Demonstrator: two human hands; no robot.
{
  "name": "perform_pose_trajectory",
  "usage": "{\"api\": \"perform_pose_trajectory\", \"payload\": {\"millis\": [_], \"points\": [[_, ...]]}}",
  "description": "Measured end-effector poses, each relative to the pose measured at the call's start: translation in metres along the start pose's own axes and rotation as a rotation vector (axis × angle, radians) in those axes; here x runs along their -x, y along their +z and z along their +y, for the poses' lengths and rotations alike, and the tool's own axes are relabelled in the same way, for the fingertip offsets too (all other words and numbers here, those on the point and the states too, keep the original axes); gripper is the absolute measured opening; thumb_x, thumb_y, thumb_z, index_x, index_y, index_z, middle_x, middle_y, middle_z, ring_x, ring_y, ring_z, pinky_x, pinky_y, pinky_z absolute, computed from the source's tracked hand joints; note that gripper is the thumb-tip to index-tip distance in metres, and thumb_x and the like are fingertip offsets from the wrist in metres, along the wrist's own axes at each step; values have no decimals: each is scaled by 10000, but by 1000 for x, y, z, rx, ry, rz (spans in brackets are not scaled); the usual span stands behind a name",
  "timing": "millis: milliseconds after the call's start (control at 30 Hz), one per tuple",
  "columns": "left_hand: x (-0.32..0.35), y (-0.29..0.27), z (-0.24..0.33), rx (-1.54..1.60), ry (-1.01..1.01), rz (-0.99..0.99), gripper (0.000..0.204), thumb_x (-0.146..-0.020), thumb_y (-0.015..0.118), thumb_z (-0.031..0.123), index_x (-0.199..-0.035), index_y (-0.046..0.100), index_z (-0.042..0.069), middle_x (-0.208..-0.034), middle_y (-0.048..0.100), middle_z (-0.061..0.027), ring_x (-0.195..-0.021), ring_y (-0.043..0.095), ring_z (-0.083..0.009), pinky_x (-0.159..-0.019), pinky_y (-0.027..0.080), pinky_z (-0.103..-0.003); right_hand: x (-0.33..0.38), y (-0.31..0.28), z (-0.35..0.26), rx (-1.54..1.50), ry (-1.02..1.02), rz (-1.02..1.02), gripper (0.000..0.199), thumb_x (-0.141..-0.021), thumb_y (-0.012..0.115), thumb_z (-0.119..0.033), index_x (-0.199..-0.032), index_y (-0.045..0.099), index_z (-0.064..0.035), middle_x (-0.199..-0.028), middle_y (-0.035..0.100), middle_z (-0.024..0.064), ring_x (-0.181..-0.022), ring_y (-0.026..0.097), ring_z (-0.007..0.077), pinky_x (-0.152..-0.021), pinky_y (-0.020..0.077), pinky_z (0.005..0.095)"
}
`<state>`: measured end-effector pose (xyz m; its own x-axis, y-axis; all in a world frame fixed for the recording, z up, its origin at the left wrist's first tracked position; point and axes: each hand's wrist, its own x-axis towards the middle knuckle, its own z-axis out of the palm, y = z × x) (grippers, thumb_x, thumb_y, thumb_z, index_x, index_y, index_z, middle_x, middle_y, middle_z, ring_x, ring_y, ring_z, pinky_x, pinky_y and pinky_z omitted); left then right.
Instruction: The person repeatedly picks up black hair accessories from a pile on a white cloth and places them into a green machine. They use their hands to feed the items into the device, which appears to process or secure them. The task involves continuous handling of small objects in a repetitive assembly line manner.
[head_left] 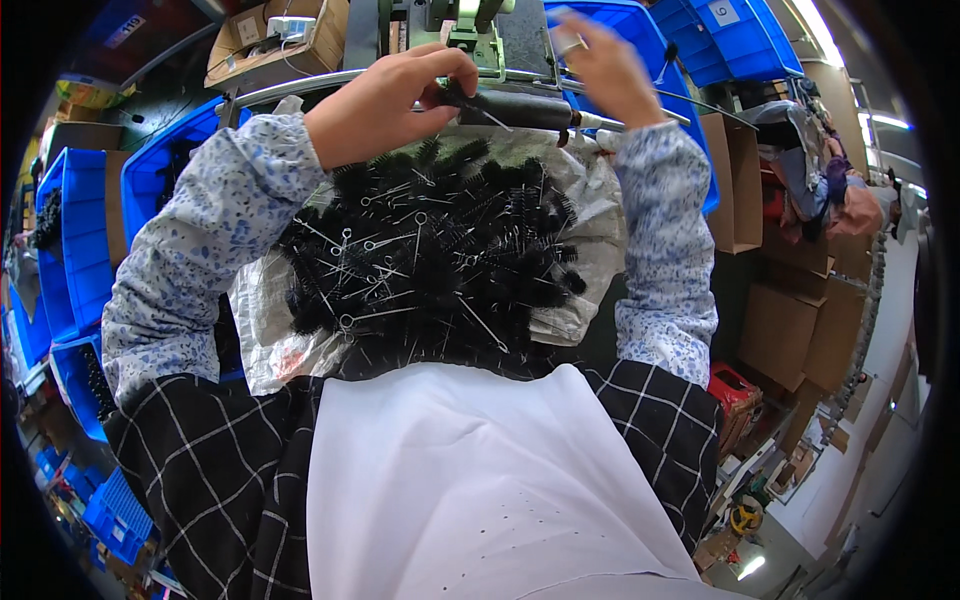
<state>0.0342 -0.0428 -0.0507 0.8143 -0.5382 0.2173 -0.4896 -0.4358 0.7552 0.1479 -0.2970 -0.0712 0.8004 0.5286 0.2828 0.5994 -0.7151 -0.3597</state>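
My left hand (395, 105) is closed, thumb and fingers pinching a small black wire brush (462, 98) whose thin metal stem points toward the lower right. It is just in front of a machine (480, 45) with pale green parts. Raised over the edge of a blue bin (625, 20), my right hand (608, 72) is smeared by motion, so whether it holds anything does not show. Below both hands, a heap of black bristle brushes (430, 250) with twisted wire stems and looped ends lies on a whitish woven sack (590, 220) in front of me.
A dark padded roller on a metal bar (520, 108) runs between the heap and the machine. Blue bins (85, 240) stand at the left, an open cardboard box (285, 45) at the upper left. More cardboard boxes (780, 335) and a red container (735, 395) are at the right.
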Motion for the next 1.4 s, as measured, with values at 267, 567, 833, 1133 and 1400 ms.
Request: {"api": "perform_pose_trajectory", "payload": {"millis": [267,567,833,1133,1400], "points": [[3,6,-3,102,-121,153,186,-775,594,4,-931,495,32,-801,566,-34,-705,580,-108,-661,469,-251,21,24,-76,-826,49,-516,328,-924,472,-246,-1133,537,-3,-933,604,46,-837,542,95,-766,446,235],[12,14,-15,131,-104,282,245,-790,640,101,-972,489,34,-841,552,-56,-748,552,-111,-654,461,-239,16,16,-82,-843,117,-602,321,-887,544,-201,-1143,543,-8,-960,614,54,-867,553,95,-796,445,225],[24,16,32,-34,-233,-776,436,-804,576,391,-1028,505,23,-834,607,-167,-795,602,-301,-707,471,-384,-23,61,0,397,97,87,222,-794,556,-141,-998,643,-147,-851,612,75,-836,592,262,-761,453,374],[28,20,40,-46,-195,-729,193,-714,585,161,-831,570,8,-698,593,-121,-651,590,-284,-624,468,-366,-32,68,1,408,49,106,211,-797,559,-144,-987,651,-156,-850,614,50,-833,595,241,-756,451,366],[23,8,40,121,-170,-585,165,-692,612,138,-752,569,-10,-665,585,-99,-601,580,-217,-586,474,-306,-40,81,21,338,19,100,246,-795,567,-150,-1022,648,-197,-911,624,0,-877,540,223,-790,427,360]]}}
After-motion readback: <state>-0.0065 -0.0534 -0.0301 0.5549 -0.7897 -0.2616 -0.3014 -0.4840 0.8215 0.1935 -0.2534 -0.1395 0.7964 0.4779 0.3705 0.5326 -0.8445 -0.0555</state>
